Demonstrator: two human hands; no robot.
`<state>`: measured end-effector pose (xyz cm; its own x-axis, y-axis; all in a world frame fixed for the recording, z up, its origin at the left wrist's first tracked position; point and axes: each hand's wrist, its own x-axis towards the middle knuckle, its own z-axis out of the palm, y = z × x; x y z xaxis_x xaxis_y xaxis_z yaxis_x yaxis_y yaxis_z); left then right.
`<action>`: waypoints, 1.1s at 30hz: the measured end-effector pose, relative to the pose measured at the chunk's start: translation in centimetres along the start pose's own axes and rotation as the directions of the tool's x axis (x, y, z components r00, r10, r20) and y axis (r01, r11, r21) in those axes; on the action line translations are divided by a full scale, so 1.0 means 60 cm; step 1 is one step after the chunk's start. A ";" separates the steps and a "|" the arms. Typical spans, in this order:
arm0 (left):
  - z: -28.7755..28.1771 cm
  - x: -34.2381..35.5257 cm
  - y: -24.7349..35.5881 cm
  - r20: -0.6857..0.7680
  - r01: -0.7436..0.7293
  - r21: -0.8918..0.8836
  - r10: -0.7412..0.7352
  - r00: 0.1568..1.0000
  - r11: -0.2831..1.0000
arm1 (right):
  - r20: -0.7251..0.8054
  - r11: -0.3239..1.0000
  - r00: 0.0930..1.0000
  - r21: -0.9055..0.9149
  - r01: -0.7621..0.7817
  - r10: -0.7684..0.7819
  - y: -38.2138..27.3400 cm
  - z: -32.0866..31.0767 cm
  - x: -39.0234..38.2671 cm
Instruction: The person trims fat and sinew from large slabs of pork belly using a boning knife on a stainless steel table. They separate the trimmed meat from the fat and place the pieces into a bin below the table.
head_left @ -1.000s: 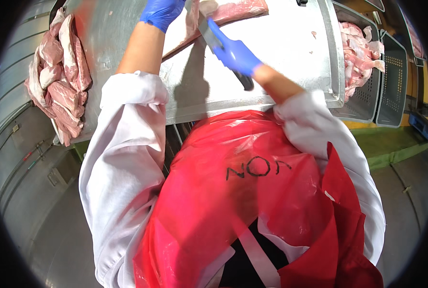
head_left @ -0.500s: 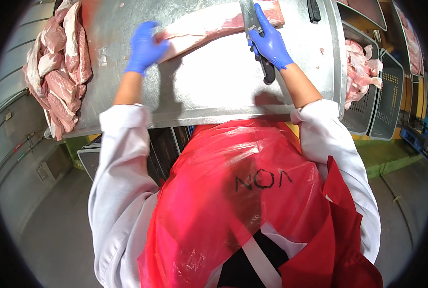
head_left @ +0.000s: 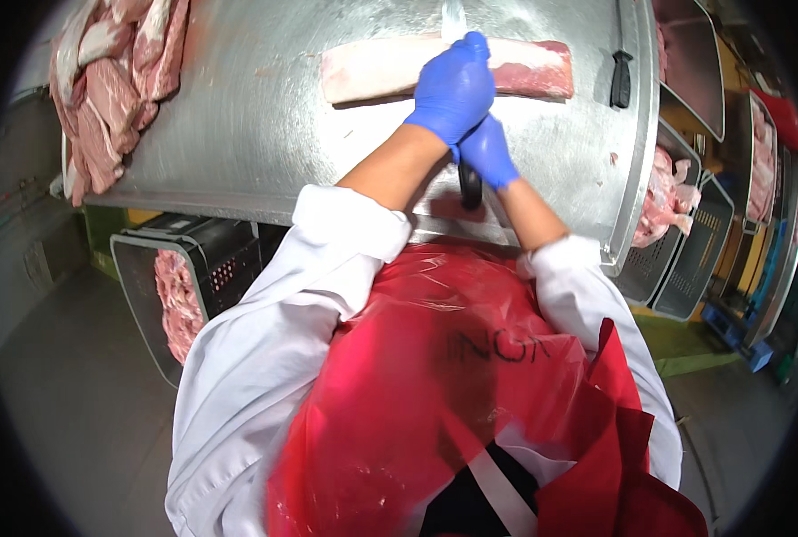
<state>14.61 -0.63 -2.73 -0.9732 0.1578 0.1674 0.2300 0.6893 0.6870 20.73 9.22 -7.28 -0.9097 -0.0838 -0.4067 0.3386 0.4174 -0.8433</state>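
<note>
Both gloves are bright blue — left hand and right hand. The meat strip at twelve o'clock runs pale cream to pink-red. The table is dull silver-grey. The apron is glossy red, the sleeves white — the knife handle black.

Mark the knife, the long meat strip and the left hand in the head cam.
knife (head_left: 470, 186): head view, black handle below the right hand.
long meat strip (head_left: 372, 72): head view, pale fatty left half.
left hand (head_left: 452, 89): head view, back of the blue glove, over the strip.
</note>
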 end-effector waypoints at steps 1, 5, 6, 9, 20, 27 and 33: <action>0.000 0.009 0.006 -0.019 0.028 0.044 -0.028 0.999 0.999 | 0.011 0.983 0.999 0.183 0.029 -0.032 0.014 0.001 0.047; -0.012 0.020 0.016 -0.097 0.107 -0.078 -0.114 0.989 0.991 | -0.075 0.956 0.957 0.071 0.285 -0.280 0.069 0.039 0.024; -0.017 0.012 0.013 -0.149 0.097 -0.108 -0.112 0.982 0.989 | -0.094 0.907 0.903 -0.085 0.413 -0.420 0.065 0.053 -0.020; -0.024 -0.003 0.032 -0.114 0.043 -0.097 -0.054 0.992 0.994 | 0.033 0.923 0.950 0.250 0.292 -0.309 0.100 0.070 -0.006; -0.060 -0.002 0.065 -0.261 -0.061 0.007 0.060 0.963 0.998 | 0.100 0.931 0.984 0.321 -0.174 0.149 0.038 0.133 0.070; -0.088 0.010 0.088 -0.346 -0.102 -0.093 0.064 0.936 0.990 | 0.079 0.882 0.985 0.460 0.100 -0.153 -0.024 0.183 -0.055; -0.096 -0.001 0.143 -0.381 -0.202 -0.131 0.139 0.914 0.970 | 0.088 0.925 0.990 0.374 0.070 -0.111 -0.121 0.163 0.039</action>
<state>16.66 1.18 7.23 -0.8550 -0.0295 0.5179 0.4209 0.5441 0.7258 18.50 -2.83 -5.54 -0.9168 -0.2092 -0.3403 0.3393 0.0419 -0.9398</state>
